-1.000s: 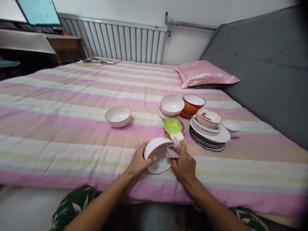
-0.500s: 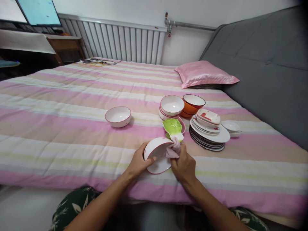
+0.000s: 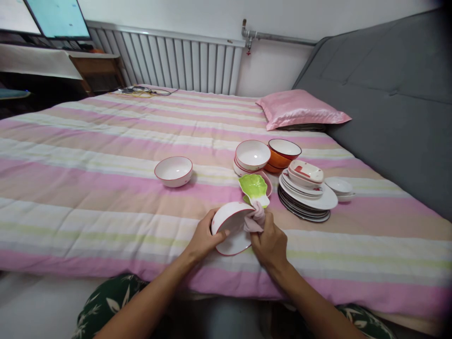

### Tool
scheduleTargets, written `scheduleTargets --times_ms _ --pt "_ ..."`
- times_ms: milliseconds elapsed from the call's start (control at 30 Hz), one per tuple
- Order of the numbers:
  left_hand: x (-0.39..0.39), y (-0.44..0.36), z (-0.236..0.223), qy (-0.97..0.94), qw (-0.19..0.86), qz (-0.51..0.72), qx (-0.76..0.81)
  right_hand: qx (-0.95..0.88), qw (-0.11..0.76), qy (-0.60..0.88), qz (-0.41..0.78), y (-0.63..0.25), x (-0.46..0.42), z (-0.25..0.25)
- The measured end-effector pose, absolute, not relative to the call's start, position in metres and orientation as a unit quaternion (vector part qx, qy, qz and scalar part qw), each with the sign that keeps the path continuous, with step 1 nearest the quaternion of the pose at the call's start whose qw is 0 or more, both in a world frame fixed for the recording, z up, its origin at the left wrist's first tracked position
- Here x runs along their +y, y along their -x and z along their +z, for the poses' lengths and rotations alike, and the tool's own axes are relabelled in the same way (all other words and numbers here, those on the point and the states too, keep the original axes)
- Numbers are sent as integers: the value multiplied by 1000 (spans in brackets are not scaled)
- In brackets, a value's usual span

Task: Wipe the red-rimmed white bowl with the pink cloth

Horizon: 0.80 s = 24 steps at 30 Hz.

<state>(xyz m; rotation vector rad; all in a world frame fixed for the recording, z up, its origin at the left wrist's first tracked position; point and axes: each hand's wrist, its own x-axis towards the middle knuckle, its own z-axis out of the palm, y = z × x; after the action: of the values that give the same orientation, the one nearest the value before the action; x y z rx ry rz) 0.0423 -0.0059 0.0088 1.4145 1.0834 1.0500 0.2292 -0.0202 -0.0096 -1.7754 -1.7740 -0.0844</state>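
Observation:
My left hand (image 3: pixel 203 238) grips a white bowl with a red rim (image 3: pixel 230 228), tilted on its side above the near edge of the bed. My right hand (image 3: pixel 270 242) is closed on a pale pink cloth (image 3: pixel 254 219) pressed against the bowl's rim. Just beyond them lies a green leaf-shaped dish (image 3: pixel 254 186).
On the striped bedspread (image 3: pixel 106 155) sit a lone white bowl (image 3: pixel 173 170), stacked white bowls (image 3: pixel 252 155), an orange bowl (image 3: pixel 282 153), a stack of plates (image 3: pixel 305 195) and small saucers (image 3: pixel 339 187). A pink pillow (image 3: pixel 300 108) and grey headboard (image 3: pixel 388 94) lie right.

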Motion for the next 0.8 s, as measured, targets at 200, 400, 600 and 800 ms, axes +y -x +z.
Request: scheduleTargets --times_ms 200,400,600,800 --pt "-6 -43 10 -589 508 432 456 -671 305 675 -36 -230 -21 -10" --pt "-7 -43 12 -585 509 428 464 -672 312 671 -36 -230 -21 -10" --pt "-7 -42 12 -591 508 426 459 -674 311 669 -32 -230 -21 -10" --pt "-7 -42 11 -591 507 425 461 -672 313 670 -32 -230 -21 -9"
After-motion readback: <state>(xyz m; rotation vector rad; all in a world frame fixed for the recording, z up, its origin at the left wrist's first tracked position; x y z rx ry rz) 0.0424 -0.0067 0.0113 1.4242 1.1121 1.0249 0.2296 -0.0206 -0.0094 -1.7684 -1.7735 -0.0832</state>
